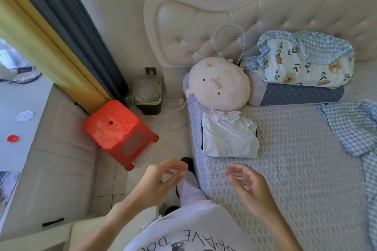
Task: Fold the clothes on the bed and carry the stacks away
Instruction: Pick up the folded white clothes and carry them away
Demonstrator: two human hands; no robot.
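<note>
A folded white garment point(228, 136) lies on the bed point(295, 159) near its left edge, just below a round plush face pillow point(219, 84). A crumpled blue checked cloth point(355, 128) spreads over the bed's right side. My left hand point(161, 179) hovers over the floor beside the bed, fingers curled and apart, holding nothing. My right hand point(247, 185) hovers above the mattress in front of the white garment, fingers loosely spread and empty. Neither hand touches the clothes.
A red plastic stool point(120, 132) stands on the tiled floor left of the bed. A green bin point(146, 96) sits by the headboard point(224, 26). A floral bundle point(302, 61) rests on a blue dotted pillow point(299, 94). Curtains hang at left.
</note>
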